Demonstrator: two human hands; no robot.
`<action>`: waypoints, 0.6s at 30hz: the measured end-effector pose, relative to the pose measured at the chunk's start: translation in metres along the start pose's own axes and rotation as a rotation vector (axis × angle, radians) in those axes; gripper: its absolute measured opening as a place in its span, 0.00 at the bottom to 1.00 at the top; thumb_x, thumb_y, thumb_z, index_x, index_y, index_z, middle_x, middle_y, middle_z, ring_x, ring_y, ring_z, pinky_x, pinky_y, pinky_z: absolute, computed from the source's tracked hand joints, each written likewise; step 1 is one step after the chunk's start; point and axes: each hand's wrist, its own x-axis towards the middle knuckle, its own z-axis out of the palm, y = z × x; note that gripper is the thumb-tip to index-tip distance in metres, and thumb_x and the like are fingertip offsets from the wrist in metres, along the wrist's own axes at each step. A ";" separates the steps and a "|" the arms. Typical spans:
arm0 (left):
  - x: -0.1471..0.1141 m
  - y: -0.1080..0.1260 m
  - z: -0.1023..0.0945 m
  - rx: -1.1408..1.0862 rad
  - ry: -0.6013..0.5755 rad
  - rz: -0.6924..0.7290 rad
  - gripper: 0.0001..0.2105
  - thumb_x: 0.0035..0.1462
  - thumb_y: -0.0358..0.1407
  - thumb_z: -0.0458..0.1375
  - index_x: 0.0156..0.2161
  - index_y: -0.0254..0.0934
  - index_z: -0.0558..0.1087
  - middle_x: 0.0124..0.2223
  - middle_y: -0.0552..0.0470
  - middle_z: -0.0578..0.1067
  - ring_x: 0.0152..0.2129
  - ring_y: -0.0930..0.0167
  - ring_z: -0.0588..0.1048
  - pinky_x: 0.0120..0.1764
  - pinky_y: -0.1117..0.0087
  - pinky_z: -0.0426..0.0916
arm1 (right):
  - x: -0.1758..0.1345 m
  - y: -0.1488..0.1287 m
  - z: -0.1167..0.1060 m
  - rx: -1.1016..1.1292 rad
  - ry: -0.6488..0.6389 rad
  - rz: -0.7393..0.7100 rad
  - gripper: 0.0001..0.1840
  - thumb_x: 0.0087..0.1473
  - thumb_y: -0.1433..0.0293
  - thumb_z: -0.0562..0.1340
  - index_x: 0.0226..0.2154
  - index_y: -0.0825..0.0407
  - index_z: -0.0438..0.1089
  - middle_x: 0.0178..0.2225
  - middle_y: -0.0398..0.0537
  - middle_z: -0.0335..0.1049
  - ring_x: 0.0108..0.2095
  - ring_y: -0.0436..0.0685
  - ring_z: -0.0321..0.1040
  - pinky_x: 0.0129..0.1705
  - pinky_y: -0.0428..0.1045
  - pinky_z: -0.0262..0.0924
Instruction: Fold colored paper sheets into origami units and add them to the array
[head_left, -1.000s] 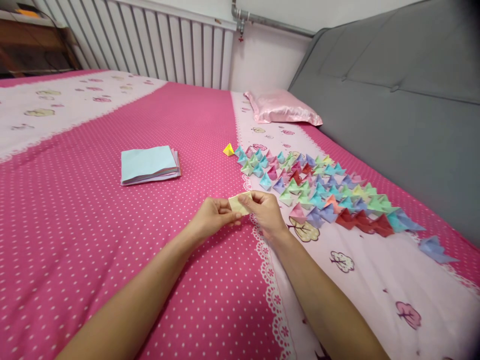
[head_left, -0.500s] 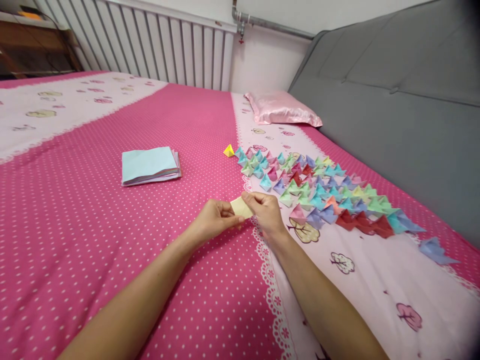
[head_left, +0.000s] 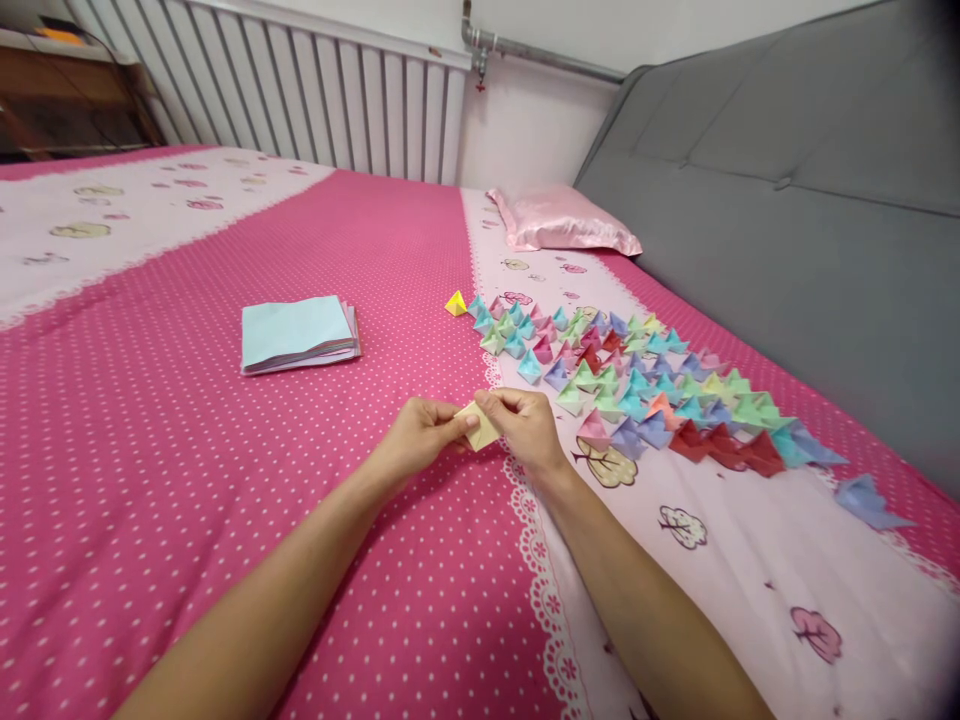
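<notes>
Between my two hands is a small folded piece of pale yellow paper [head_left: 482, 428], held just above the bed. My left hand [head_left: 426, 432] pinches its left corner with thumb and fingers. On the other side, my right hand [head_left: 525, 420] grips the upper right edge, thumb on top. Just beyond my right hand lie many folded paper boats [head_left: 630, 395] in blue, green, pink, red and purple, set in rows. A bright yellow folded boat [head_left: 456, 303] sits at the far left end of them.
A stack of coloured paper sheets [head_left: 298, 332], light blue on top, lies on the pink dotted bedspread [head_left: 225, 480]. Farther back are a pink pillow [head_left: 566, 220], a white radiator [head_left: 322, 95] and a pipe with a red valve [head_left: 481, 70]. A grey headboard [head_left: 787, 180] stands along the right.
The yellow paper has been turned in my hands, so one corner now points down and more of its face shows. The fingers have shifted slightly along its edges.
</notes>
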 end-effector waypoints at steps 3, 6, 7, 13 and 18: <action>-0.001 0.001 0.000 -0.051 -0.006 -0.010 0.12 0.49 0.39 0.58 0.24 0.30 0.74 0.22 0.51 0.73 0.19 0.77 0.68 0.25 0.75 0.61 | 0.000 0.000 0.000 0.027 -0.008 0.009 0.18 0.48 0.58 0.61 0.19 0.55 0.68 0.16 0.39 0.58 0.18 0.47 0.54 0.19 0.43 0.48; -0.002 0.001 0.001 -0.077 -0.026 0.002 0.14 0.49 0.41 0.58 0.25 0.30 0.74 0.22 0.51 0.73 0.19 0.76 0.67 0.25 0.75 0.60 | 0.000 0.000 0.000 0.022 -0.036 -0.006 0.16 0.48 0.59 0.61 0.21 0.54 0.71 0.19 0.42 0.64 0.20 0.48 0.58 0.21 0.44 0.52; -0.002 0.001 0.002 -0.077 -0.029 0.010 0.14 0.49 0.42 0.58 0.25 0.30 0.74 0.22 0.51 0.73 0.18 0.77 0.67 0.24 0.75 0.59 | 0.001 0.000 0.000 0.012 -0.043 -0.023 0.15 0.48 0.59 0.61 0.22 0.54 0.72 0.21 0.43 0.66 0.22 0.49 0.61 0.23 0.44 0.53; -0.003 0.004 0.002 -0.210 0.050 -0.026 0.14 0.48 0.41 0.59 0.24 0.29 0.75 0.22 0.49 0.73 0.18 0.76 0.67 0.25 0.74 0.60 | 0.003 -0.002 0.000 0.062 -0.089 -0.050 0.13 0.51 0.61 0.59 0.38 0.47 0.72 0.35 0.46 0.71 0.34 0.53 0.66 0.33 0.48 0.60; 0.001 0.001 -0.004 -0.440 0.230 -0.077 0.10 0.45 0.38 0.62 0.27 0.30 0.75 0.27 0.46 0.76 0.23 0.73 0.71 0.29 0.73 0.65 | 0.003 -0.008 -0.007 0.054 -0.097 -0.202 0.16 0.49 0.70 0.59 0.43 0.43 0.69 0.45 0.45 0.67 0.43 0.54 0.64 0.43 0.51 0.61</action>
